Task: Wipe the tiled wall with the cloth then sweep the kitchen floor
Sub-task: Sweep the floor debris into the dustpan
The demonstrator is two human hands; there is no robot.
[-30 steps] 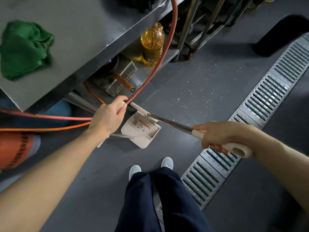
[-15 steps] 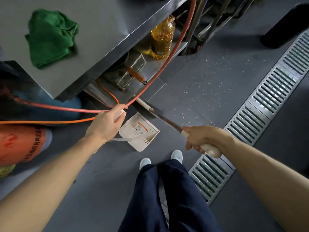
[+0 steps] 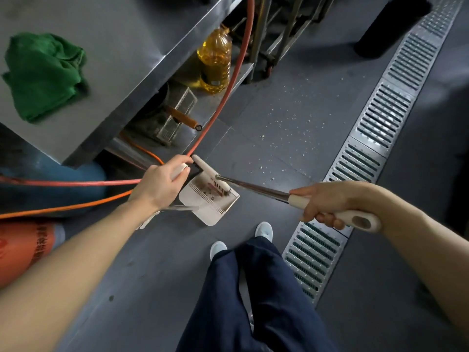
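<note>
My left hand [image 3: 160, 185] grips the white top of the dustpan handle, and the cream dustpan [image 3: 209, 203] sits on the grey floor below it. My right hand [image 3: 327, 203] holds the broom handle [image 3: 256, 187] by its white grip. The broom head [image 3: 210, 174] lies over the far edge of the dustpan. The green cloth [image 3: 43, 74] is crumpled on the steel counter [image 3: 132, 47] at the upper left. White crumbs [image 3: 284, 128] are scattered over the floor beyond the dustpan.
A metal drain grate [image 3: 368, 138] runs diagonally along the right. Red and orange hoses [image 3: 76, 184] cross near my left hand. A bottle of oil [image 3: 215, 62] and a wire basket stand under the counter. An orange sack [image 3: 22, 250] lies at left. My feet [image 3: 241, 240] are below.
The broom head has moved back over the dustpan's far edge. My right hand has drawn the handle to the right. My left hand stays on the dustpan handle.
</note>
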